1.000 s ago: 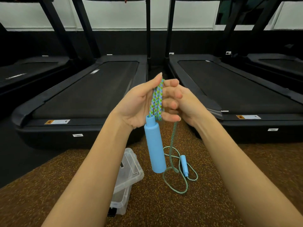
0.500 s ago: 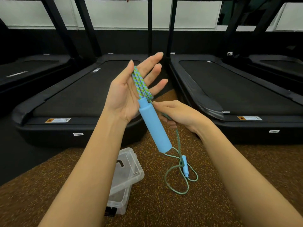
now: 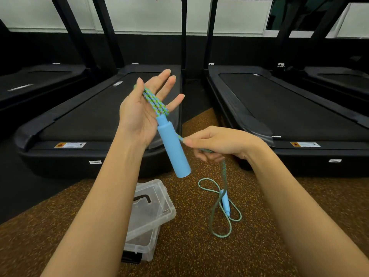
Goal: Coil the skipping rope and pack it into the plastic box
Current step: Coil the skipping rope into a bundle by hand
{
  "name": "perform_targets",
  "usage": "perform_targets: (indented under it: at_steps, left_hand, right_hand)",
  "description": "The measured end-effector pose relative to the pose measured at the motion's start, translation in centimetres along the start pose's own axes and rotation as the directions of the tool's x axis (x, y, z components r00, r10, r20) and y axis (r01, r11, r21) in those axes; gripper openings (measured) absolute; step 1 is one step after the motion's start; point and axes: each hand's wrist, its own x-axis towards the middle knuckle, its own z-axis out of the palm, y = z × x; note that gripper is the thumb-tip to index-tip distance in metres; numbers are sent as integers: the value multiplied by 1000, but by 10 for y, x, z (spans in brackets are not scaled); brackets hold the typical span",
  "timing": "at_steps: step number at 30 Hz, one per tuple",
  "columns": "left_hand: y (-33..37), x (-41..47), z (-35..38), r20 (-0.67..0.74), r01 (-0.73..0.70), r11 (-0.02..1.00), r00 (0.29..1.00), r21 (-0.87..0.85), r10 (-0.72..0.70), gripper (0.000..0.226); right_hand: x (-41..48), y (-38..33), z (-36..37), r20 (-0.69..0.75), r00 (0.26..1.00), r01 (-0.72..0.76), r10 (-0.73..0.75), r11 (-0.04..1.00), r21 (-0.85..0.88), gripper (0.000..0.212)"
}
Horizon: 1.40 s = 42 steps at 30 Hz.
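Across left hand [image 3: 139, 114], looped rope [image 3: 157, 102]

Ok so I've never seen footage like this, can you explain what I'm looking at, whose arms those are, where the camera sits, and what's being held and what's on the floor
There is no machine here. The two bare arms belong to a person, and the single wide-angle camera is worn on that person's head, looking forward and down, which is why the arms reach in from the bottom of the picture.

The left hand is open, palm up, with several loops of green-and-blue skipping rope lying across its fingers. One large blue handle hangs down from those loops. The right hand pinches the rope just beside that handle, and the rest trails down to the floor.

On the speckled brown floor lie loose loops of rope with the second blue handle, and a clear plastic box, its lid resting askew on top. Black treadmills stand behind.
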Motion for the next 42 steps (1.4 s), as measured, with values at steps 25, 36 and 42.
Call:
perform_targets:
  at_steps: [25, 36, 42]
  left_hand:
    - [-21, -6, 3, 71, 230, 812, 947, 536, -315, 37]
    - [-26, -13, 17, 223, 351, 734, 799, 581, -558, 42]
    - [-28, -13, 22, 303, 376, 742, 739, 554, -601, 52]
  right_hand:
    - [-39, -34, -27, -342, 898, 331, -275, 936, 117, 30]
    - [-39, -28, -37, -570, 772, 425, -280, 895, 135, 19]
    - [-38, -26, -38, -661, 698, 473, -277, 871, 135, 18]
